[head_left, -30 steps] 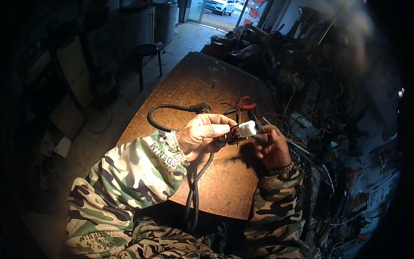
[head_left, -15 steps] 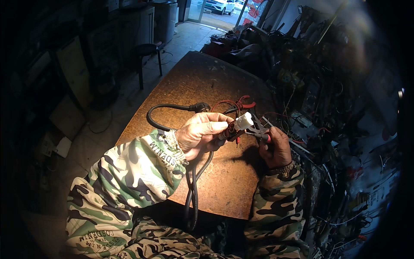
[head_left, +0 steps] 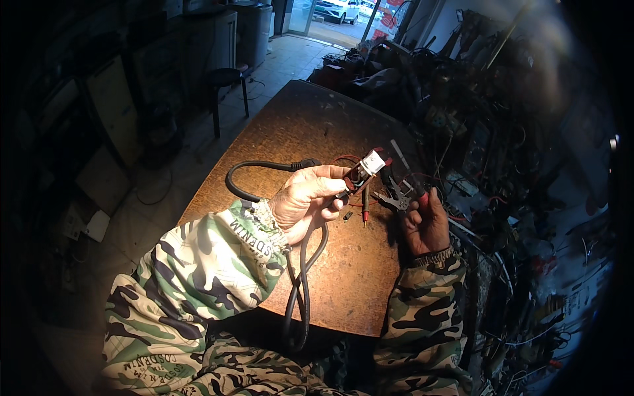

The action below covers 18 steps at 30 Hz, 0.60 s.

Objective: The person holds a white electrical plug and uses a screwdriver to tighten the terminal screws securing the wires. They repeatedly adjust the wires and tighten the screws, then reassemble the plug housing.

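Between the thumb and fingers of my left hand (head_left: 307, 198) is a cable connector with a white end (head_left: 373, 162) and a dark body; it tilts up to the right. A thick black cable (head_left: 305, 290) hangs in a loop below that hand. My right hand (head_left: 426, 224) is closed round the red and black handle of a screwdriver (head_left: 402, 157), whose blade points up and away from the connector. Metal-jawed pliers (head_left: 397, 196) lie just left of the right hand. Under the connector, a red-tipped test probe (head_left: 365, 212) and a small dark piece (head_left: 347, 216) rest on the table.
The worn brown wooden table (head_left: 264, 142) runs away from me. Heaped wires and parts (head_left: 489, 152) crowd its right side. On the tiled floor to the far left stands a dark stool (head_left: 226, 79). A doorway with a parked white car (head_left: 337, 9) is beyond.
The screwdriver has swung away from the connector, and its blade now points upward. My right hand has moved slightly right. The connector has tilted more upright, and the small dark piece has come into view.
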Available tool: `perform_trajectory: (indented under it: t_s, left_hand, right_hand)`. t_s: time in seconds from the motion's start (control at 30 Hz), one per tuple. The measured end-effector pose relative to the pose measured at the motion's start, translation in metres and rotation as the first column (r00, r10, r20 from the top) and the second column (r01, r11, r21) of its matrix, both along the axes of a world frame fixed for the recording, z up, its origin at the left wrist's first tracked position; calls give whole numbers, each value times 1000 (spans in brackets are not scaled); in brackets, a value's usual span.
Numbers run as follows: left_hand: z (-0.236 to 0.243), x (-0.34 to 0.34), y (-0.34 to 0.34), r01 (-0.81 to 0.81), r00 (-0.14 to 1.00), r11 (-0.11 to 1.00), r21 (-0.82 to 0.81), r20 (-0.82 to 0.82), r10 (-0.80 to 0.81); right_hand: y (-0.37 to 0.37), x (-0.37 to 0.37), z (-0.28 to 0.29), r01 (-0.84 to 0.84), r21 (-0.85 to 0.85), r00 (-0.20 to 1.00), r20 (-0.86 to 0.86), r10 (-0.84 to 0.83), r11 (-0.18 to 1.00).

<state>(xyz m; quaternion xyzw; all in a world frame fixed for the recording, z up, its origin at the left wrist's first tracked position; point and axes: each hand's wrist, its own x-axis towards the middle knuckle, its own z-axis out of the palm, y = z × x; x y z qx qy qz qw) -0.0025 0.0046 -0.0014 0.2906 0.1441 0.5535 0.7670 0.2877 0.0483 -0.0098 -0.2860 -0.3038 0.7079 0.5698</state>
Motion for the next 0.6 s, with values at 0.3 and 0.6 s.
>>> perform_trajectory:
  t_s: [0.3,0.6]
  left_hand:
    - [12,2,-15,-76,840,985,155,-522,147]
    - [7,10,-17,-22,768,957,289,-608,202]
  right_hand:
    - [-26,-54,20,-226,195,931,331,153,954]
    - [-39,-66,22,-171,256,896,442,42,951]
